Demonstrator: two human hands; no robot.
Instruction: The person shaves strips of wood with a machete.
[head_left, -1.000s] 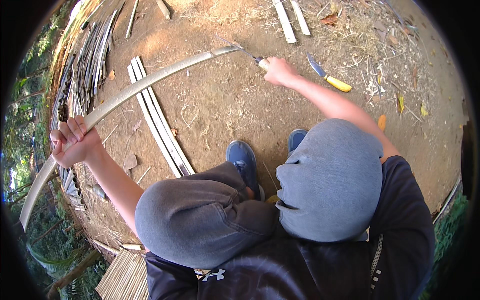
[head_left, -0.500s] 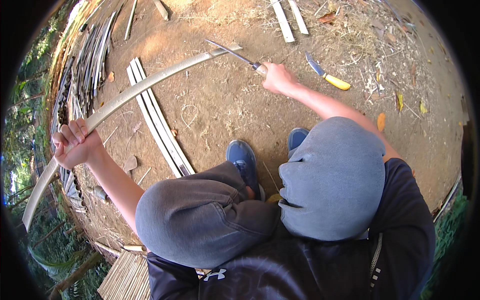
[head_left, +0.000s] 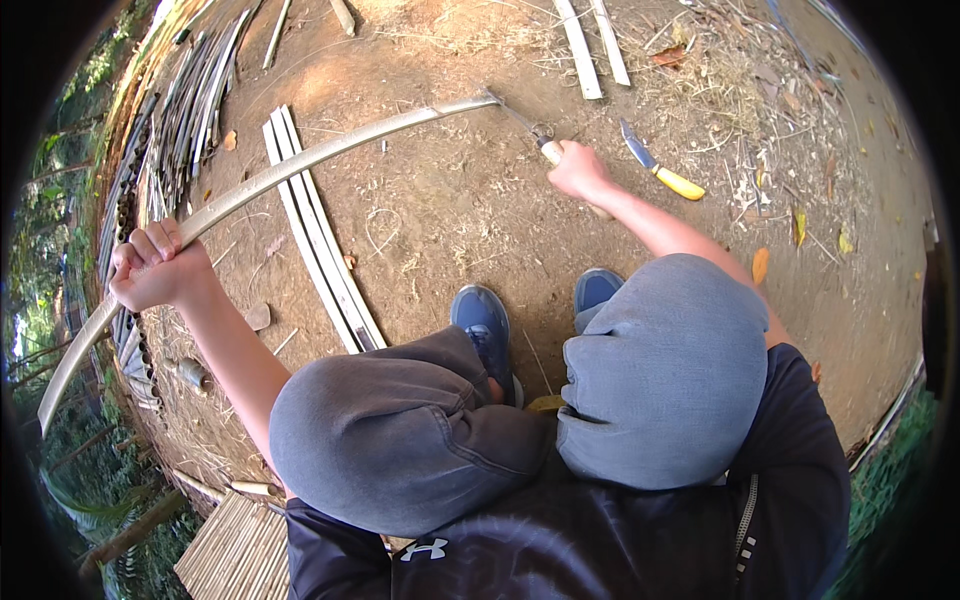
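A long, pale split-bamboo strip (head_left: 300, 163) arcs from the far left edge to the middle of the ground ahead of me. My left hand (head_left: 160, 272) is closed around it near its lower-left end, with the tail sticking out past the fist. My right hand (head_left: 578, 173) grips the wooden handle of a knife (head_left: 522, 120), whose dark, narrow blade meets the far tip of the strip. The blade's outline is thin and partly smeared there. Right of that hand, a second knife with a yellow handle (head_left: 679, 183) lies on the dirt.
Two long pale strips (head_left: 318, 240) lie side by side left of my shoes (head_left: 482, 325). More pale slats (head_left: 580, 50) rest at the far side. A pile of dark, thin poles (head_left: 190, 110) lies far left, a slatted mat (head_left: 235, 550) at lower left. Shavings (head_left: 700, 100) litter the right.
The knife has drawn back right and toward me, its blade shifting from across the strip to its far tip. Both hands keep their grips; the strip's far end sits slightly farther right.
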